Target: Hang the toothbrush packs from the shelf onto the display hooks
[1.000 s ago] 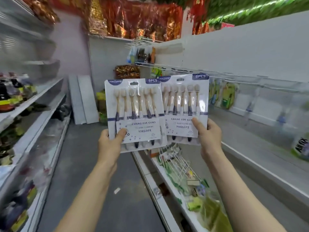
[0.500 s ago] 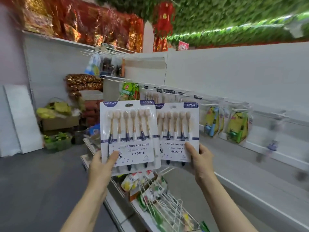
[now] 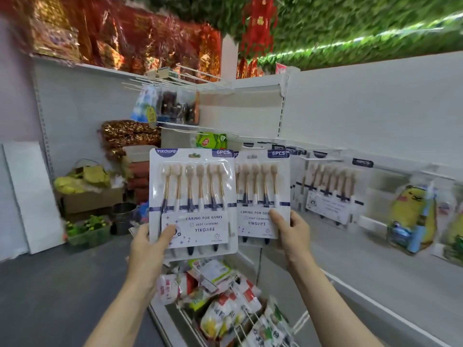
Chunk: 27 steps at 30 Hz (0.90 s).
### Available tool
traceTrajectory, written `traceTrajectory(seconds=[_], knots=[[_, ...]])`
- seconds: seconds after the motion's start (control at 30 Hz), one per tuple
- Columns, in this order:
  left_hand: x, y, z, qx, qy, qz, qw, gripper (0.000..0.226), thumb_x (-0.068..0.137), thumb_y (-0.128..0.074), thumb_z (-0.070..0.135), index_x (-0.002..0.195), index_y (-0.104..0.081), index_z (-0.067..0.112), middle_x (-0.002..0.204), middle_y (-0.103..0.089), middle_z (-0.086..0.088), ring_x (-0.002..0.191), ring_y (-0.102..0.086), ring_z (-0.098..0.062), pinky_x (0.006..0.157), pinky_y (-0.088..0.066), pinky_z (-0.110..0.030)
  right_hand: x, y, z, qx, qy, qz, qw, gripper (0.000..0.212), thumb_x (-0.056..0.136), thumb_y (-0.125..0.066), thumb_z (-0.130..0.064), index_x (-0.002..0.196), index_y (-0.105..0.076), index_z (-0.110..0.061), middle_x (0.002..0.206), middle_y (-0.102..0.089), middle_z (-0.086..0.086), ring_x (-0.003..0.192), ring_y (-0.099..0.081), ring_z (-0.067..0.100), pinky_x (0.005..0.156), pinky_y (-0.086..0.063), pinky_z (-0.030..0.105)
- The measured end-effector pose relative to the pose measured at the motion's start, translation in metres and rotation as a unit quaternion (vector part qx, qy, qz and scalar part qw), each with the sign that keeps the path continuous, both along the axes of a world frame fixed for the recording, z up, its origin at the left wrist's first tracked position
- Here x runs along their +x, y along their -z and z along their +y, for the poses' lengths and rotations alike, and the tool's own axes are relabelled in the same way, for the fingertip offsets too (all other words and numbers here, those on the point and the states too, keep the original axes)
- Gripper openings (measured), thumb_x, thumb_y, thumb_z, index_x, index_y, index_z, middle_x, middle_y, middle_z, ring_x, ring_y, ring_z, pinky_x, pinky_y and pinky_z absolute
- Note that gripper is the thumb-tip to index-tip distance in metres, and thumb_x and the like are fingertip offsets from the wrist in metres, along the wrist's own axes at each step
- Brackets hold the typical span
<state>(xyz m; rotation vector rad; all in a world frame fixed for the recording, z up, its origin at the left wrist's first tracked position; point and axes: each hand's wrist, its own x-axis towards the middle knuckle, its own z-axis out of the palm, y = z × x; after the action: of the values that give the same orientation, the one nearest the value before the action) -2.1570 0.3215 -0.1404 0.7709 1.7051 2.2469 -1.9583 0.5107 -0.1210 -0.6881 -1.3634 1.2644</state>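
Left hand [image 3: 147,246] pinching left toothbrush pack [image 3: 193,201], thumb across its front. Right hand [image 3: 292,231] gripping right toothbrush pack [image 3: 260,194] likewise, both upright, edges overlapping.

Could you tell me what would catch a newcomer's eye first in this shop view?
Two toothbrush packs fill the centre: the left hand holds the left pack, whose edge overlaps the right pack held by the right hand. Just right of them, more toothbrush packs already hang on the display hooks along the white back panel. Above, red and gold foil decorations crowd the top shelf.
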Motion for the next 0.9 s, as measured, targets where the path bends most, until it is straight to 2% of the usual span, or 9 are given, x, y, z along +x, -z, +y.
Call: traceTrajectory(seconds=[0.13, 0.3, 0.37, 0.47, 0.57, 0.63, 0.7, 0.8, 0.9], knots=[[-0.063, 0.004, 0.044, 0.008, 0.046, 0.006, 0.999, 0.023, 0.093, -0.066, 0.02, 0.114, -0.059, 0.013, 0.103, -0.069, 0.003, 0.094, -0.065, -0.012, 0.074, -0.048, -0.027, -0.05, 0.008, 0.025, 0.015, 0.049, 0.002, 0.999, 0.006, 0.09, -0.073, -0.016, 0.094, -0.07, -0.014, 0.084, -0.076, -0.001, 0.072, -0.072, 0.01, 0.058, -0.054, 0.02], [-0.14, -0.002, 0.096, -0.005, 0.125, 0.029, 0.992, 0.02, 0.091, -0.069, 0.022, 0.11, -0.061, 0.017, 0.106, -0.069, 0.0, 0.1, -0.066, -0.019, 0.086, -0.051, -0.036, -0.094, 0.016, 0.042, -0.013, 0.115, 0.019, 0.993, 0.01, 0.09, -0.073, -0.017, 0.098, -0.071, -0.012, 0.092, -0.078, 0.007, 0.085, -0.075, 0.023, 0.072, -0.061, 0.038], [-0.162, -0.011, 0.112, 0.005, 0.163, 0.02, 0.986, 0.022, 0.092, -0.067, 0.019, 0.112, -0.06, 0.016, 0.102, -0.069, 0.005, 0.095, -0.066, -0.014, 0.081, -0.051, -0.03, -0.108, 0.014, 0.043, -0.02, 0.142, 0.022, 0.989, 0.014, 0.09, -0.072, -0.019, 0.101, -0.071, -0.01, 0.092, -0.078, 0.007, 0.086, -0.075, 0.026, 0.073, -0.061, 0.044], [-0.184, -0.018, 0.134, 0.012, 0.21, 0.023, 0.977, 0.02, 0.093, -0.065, 0.015, 0.112, -0.058, 0.015, 0.097, -0.068, 0.008, 0.086, -0.064, -0.005, 0.069, -0.048, -0.018, -0.125, 0.012, 0.045, -0.028, 0.187, 0.03, 0.981, 0.014, 0.091, -0.071, -0.02, 0.101, -0.071, -0.009, 0.089, -0.078, 0.007, 0.079, -0.075, 0.023, 0.062, -0.062, 0.04], [-0.198, -0.013, 0.152, 0.007, 0.239, 0.029, 0.97, 0.017, 0.092, -0.066, 0.018, 0.108, -0.06, 0.017, 0.095, -0.069, 0.006, 0.084, -0.065, -0.006, 0.065, -0.046, -0.018, -0.136, 0.013, 0.047, -0.051, 0.216, 0.036, 0.974, 0.011, 0.092, -0.071, -0.021, 0.099, -0.07, -0.012, 0.083, -0.078, 0.004, 0.069, -0.073, 0.017, 0.054, -0.059, 0.04], [-0.204, -0.006, 0.159, 0.001, 0.262, 0.022, 0.965, 0.016, 0.093, -0.066, 0.018, 0.107, -0.06, 0.018, 0.093, -0.069, 0.006, 0.078, -0.064, -0.002, 0.066, -0.047, -0.019, -0.139, 0.015, 0.053, -0.073, 0.238, 0.038, 0.968, 0.011, 0.092, -0.071, -0.022, 0.098, -0.07, -0.013, 0.084, -0.078, 0.007, 0.069, -0.072, 0.02, 0.055, -0.059, 0.042], [-0.207, 0.001, 0.164, -0.005, 0.275, 0.015, 0.961, 0.017, 0.092, -0.067, 0.019, 0.108, -0.06, 0.017, 0.095, -0.069, 0.005, 0.081, -0.064, -0.008, 0.069, -0.048, -0.024, -0.138, 0.015, 0.061, -0.084, 0.246, 0.044, 0.965, 0.011, 0.092, -0.071, -0.022, 0.097, -0.069, -0.012, 0.085, -0.077, 0.008, 0.073, -0.072, 0.024, 0.058, -0.061, 0.046], [-0.212, 0.007, 0.169, -0.014, 0.285, 0.011, 0.958, 0.02, 0.092, -0.068, 0.022, 0.11, -0.06, 0.016, 0.097, -0.069, 0.002, 0.084, -0.063, -0.012, 0.069, -0.047, -0.027, -0.139, 0.015, 0.073, -0.096, 0.248, 0.042, 0.963, 0.014, 0.091, -0.073, -0.022, 0.097, -0.069, -0.01, 0.088, -0.078, 0.009, 0.083, -0.074, 0.029, 0.068, -0.06, 0.06], [-0.211, 0.006, 0.175, -0.011, 0.302, 0.007, 0.953, 0.022, 0.092, -0.067, 0.019, 0.111, -0.059, 0.014, 0.096, -0.069, 0.002, 0.084, -0.063, -0.013, 0.068, -0.046, -0.025, -0.136, 0.017, 0.078, -0.102, 0.244, 0.034, 0.964, 0.023, 0.09, -0.074, -0.024, 0.101, -0.07, -0.005, 0.094, -0.078, 0.011, 0.092, -0.074, 0.032, 0.071, -0.059, 0.062]])
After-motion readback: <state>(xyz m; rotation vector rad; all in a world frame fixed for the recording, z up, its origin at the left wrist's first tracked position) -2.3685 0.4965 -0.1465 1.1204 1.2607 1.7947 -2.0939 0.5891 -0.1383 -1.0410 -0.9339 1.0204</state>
